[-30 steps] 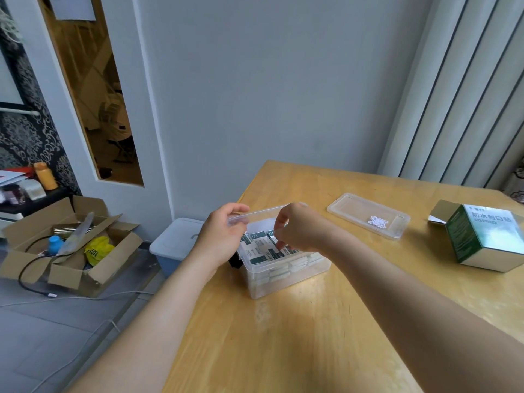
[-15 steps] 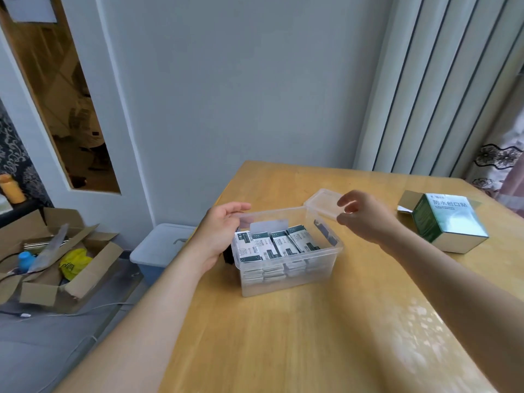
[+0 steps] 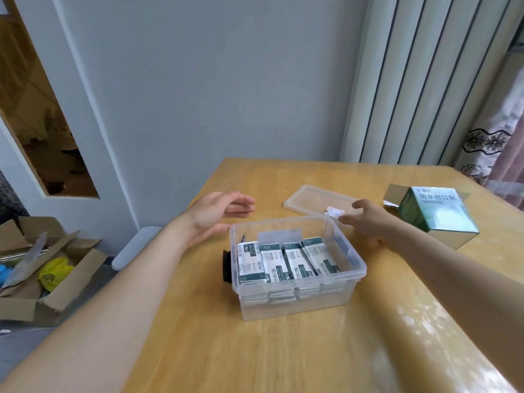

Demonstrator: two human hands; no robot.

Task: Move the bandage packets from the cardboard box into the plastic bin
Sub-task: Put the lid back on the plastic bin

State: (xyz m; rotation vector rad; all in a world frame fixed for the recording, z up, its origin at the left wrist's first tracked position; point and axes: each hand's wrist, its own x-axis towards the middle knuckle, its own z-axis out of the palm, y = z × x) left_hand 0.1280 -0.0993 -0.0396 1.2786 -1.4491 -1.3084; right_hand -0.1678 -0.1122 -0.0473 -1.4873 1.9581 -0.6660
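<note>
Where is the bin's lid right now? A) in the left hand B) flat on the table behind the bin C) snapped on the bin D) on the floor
B: the clear lid lies flat on the wooden table just beyond the open plastic bin.

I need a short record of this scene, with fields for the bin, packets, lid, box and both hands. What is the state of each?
bin: clear, uncovered, on the table
packets: four rows stacked inside the bin
lid: flat on the table, behind the bin
box: green, right of the bin, flap open, contents hidden
left hand: open, holds nothing, by the bin's far left corner
right hand: loosely curled, holds nothing, at the bin's far right corner; contact unclear
</note>
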